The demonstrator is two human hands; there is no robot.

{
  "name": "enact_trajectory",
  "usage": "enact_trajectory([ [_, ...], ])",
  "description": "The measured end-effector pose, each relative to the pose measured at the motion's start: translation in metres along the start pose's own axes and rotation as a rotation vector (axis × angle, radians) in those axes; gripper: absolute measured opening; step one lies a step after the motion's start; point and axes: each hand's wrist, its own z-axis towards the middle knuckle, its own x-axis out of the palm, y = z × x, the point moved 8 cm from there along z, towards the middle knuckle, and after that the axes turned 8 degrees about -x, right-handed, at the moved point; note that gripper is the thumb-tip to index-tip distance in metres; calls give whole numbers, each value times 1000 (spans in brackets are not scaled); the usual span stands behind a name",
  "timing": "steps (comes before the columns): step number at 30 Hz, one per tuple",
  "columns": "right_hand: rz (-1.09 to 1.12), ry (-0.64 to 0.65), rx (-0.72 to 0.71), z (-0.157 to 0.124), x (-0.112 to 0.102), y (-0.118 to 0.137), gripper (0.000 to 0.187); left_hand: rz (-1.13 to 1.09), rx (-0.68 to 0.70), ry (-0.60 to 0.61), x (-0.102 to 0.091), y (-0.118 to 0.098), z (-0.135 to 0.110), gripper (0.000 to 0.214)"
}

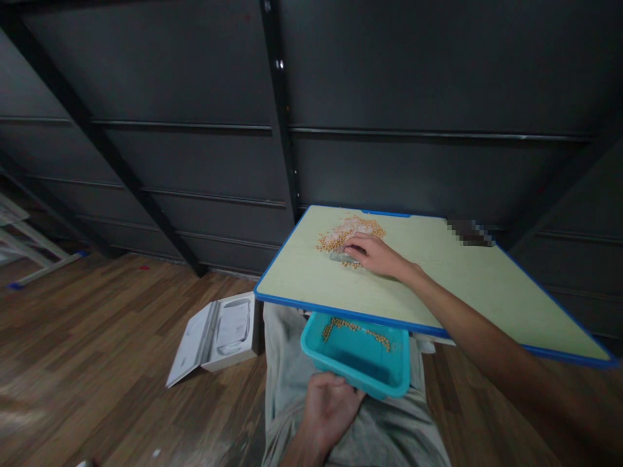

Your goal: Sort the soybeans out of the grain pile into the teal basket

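Note:
My right hand [377, 254] lies on the pale tabletop [452, 279], its fingers curved over the edge of a pile of small yellow beans [348, 233]; something clear shows under the fingertips, and I cannot make out whether it is held. My left hand [328, 405] grips the near rim of a teal plastic tray [360, 355], held on my lap just under the table's blue front edge. Several beans [355, 327] lie along the tray's far side.
An open white box [217, 334] lies on the wooden floor to the left of my legs. A dark metal wall with slanted beams [280, 110] stands right behind the table. A white frame [29, 250] sits at the far left.

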Motion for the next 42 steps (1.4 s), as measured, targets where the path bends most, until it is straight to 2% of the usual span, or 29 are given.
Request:
enact_trajectory([
  [10,55,69,8,0,5,2,20,-9,2,10,0,0,0,51],
  [20,181,114,-36,0,7,16,20,8,10,-10,2,0,0,42],
  [27,397,224,47,-4,15,20,21,-5,32,-55,1,-3,-1,47],
  [37,733,417,146,-14,35,33,26,-15,55,-24,-2,-6,0,40],
  [39,780,428,150,-14,35,34,28,-13,56,-14,-2,-6,0,42],
  [42,792,363,145,-11,28,31,26,-22,59,0,1,-6,0,44],
])
